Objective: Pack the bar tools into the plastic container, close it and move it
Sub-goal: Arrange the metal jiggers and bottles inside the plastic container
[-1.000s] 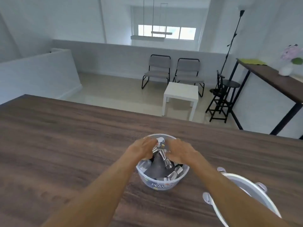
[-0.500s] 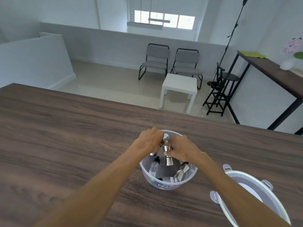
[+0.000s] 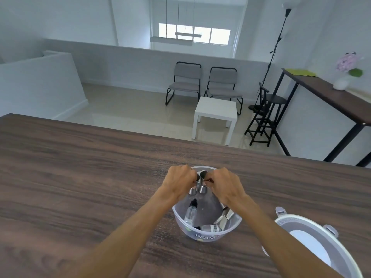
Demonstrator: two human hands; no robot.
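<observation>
Both hands (image 3: 202, 185) pinch two steel jiggers (image 3: 201, 182) over open container (image 3: 206, 231).

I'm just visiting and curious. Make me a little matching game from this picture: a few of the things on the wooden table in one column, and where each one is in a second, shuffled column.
Things:
1. metal jiggers
2. small glass bottle
3. white lid
4. plastic container

Places:
a. lying on the table to the right of the container, off it
b. held upright between the fingers of the left hand and right hand, over the container
c. leaning inside the container on its left side
d. standing open on the wooden table, between the forearms

Pairs: 1-b, 2-c, 3-a, 4-d
</observation>
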